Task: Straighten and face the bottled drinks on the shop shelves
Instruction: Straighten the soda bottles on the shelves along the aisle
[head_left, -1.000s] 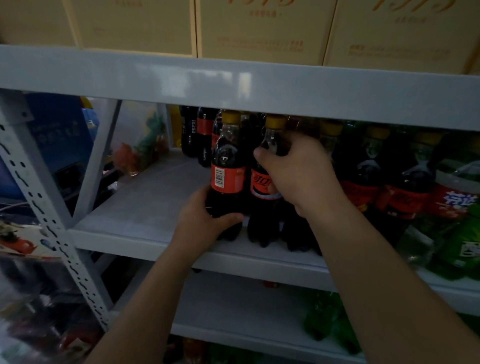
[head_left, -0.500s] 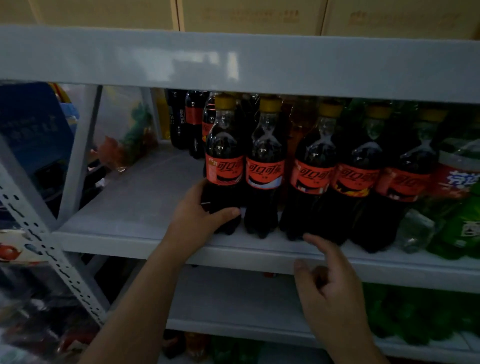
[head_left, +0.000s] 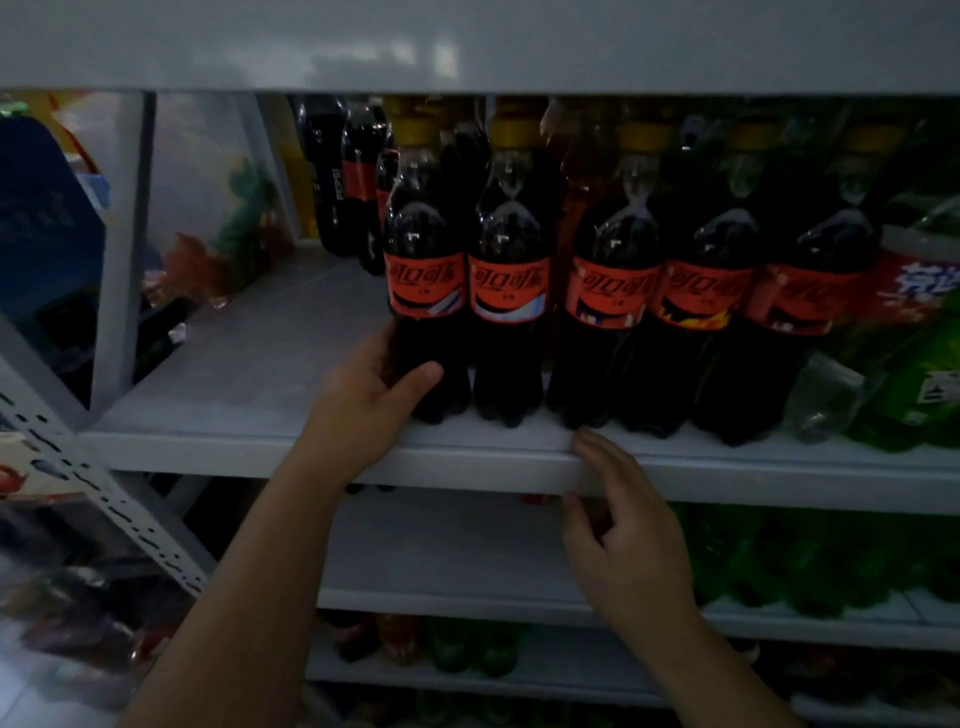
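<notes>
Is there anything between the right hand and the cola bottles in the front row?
Nothing visible. The right hand is at the shelf edge, just below the third cola bottle from the left, with only bare shelf between.

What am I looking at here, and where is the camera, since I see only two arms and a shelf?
There is no machine: a person works with bare hands, and the one camera sits on their head, looking forward and down. That is why only the arms show. The left hand grips the low part of the leftmost cola bottle in a front row of five, all upright with red labels turned outward. The right hand is by the front edge of the shelf, fingers loosely curled, holding no bottle. To the right stand green bottles, and more fill the shelf below. The picture is dim.
</notes>
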